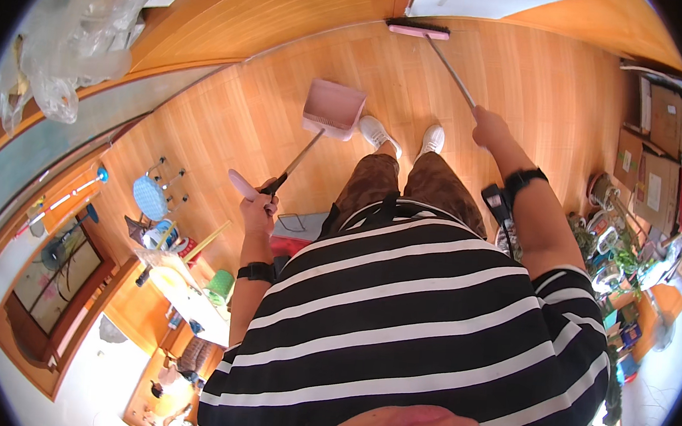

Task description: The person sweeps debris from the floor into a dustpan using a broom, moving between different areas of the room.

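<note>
A long-handled pink dustpan (332, 105) is in my left hand (259, 211), which grips the dark upper part of its handle. A flat pink piece (241, 185) sticks out beside that hand; I cannot tell whether it belongs to the handle. The pan is low at the wood-plank floor (279, 76), left of my white shoes. My right hand (490, 127) is closed around the metal pole of a push broom (418, 31). Its pink head with dark bristles lies against the base of the wooden cabinet front at the far side.
A blue-topped stool (150, 197) with metal legs stands at left. Plastic bags (84, 36) hang over the wooden furniture at upper left. Cardboard boxes (656, 178) are stacked along the right, with potted plants (626, 259) below them. A red-and-grey object (297, 233) sits by my left hip.
</note>
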`<state>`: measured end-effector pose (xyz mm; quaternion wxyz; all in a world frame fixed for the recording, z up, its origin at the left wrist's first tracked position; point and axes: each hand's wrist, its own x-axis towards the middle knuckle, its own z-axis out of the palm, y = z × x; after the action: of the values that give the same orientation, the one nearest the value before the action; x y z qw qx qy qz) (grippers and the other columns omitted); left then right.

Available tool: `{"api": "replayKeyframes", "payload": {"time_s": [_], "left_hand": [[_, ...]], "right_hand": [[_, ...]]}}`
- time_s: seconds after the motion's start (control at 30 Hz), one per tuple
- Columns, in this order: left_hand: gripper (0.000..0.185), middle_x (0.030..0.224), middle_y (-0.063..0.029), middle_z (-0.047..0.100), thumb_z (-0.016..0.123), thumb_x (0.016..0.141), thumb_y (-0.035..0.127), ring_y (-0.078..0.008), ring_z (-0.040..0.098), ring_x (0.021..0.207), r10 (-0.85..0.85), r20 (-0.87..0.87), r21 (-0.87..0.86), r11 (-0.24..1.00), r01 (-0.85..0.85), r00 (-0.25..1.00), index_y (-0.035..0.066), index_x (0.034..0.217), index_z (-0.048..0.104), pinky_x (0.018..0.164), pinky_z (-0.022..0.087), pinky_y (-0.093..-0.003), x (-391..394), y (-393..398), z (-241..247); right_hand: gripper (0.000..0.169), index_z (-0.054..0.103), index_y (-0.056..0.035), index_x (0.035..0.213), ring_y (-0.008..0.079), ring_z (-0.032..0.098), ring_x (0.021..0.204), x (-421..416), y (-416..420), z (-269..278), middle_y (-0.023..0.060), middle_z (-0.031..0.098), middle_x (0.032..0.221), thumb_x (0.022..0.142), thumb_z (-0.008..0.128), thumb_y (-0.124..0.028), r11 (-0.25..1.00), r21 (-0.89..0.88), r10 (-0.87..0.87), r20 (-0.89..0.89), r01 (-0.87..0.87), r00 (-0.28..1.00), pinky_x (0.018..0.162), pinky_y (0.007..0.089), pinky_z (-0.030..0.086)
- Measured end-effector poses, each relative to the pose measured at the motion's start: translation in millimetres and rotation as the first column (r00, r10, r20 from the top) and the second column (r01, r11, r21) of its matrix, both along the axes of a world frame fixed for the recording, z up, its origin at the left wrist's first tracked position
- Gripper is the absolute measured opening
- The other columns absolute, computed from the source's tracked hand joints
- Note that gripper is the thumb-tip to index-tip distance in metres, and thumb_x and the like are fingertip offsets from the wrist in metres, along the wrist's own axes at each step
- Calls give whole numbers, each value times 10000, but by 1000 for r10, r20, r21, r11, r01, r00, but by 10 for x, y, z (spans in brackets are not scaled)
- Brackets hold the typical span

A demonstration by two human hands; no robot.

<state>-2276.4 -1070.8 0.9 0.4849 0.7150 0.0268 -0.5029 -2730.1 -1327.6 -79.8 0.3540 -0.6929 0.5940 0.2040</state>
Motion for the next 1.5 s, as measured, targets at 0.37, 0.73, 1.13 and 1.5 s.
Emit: {"api": "replayKeyframes", "payload": {"time_s": [0.37, 0.73, 1.13, 1.5], "left_hand": [[177, 921, -213, 631, 503, 690, -43, -170, 496, 494, 187, 97, 24, 981, -190, 977, -81, 861, 529, 393, 295, -216, -143, 418, -3], [217, 671, -125, 563, 522, 697, -24, -158, 482, 487, 146, 102, -9, 989, -146, 984, -119, 885, 573, 400, 289, -221, -442, 272, 87], [134, 826, -191, 607, 519, 707, -40, -171, 481, 498, 160, 141, -19, 987, -159, 977, -89, 831, 528, 390, 292, -198, -546, 51, 283], [250, 720, -114, 567, 506, 706, -26, -112, 463, 494, -76, 169, 19, 997, 74, 983, -126, 926, 570, 388, 267, -181, -639, -331, 133]], "right_hand": [[282, 542, -35, 1050, 395, 576, 925, -521, 324, 438, 235, 606, 927, 776, 474, -38, 997, -52, -46, 103, 51, 994, 771, 434, 468], [476, 444, -94, 1243, 411, 590, 820, -586, 375, -151, 251, 607, 841, 775, 463, -13, 959, 70, 277, -54, -274, 959, 701, 467, 480], [268, 539, -45, 1027, 404, 599, 785, -1870, 240, -79, 237, 605, 811, 767, 478, -64, 988, -124, -86, 44, 91, 995, 662, 441, 484], [303, 535, 14, 1036, 427, 576, 895, -792, 916, 153, 286, 593, 929, 752, 487, -81, 970, 214, -150, 164, 114, 975, 768, 434, 466]]}}
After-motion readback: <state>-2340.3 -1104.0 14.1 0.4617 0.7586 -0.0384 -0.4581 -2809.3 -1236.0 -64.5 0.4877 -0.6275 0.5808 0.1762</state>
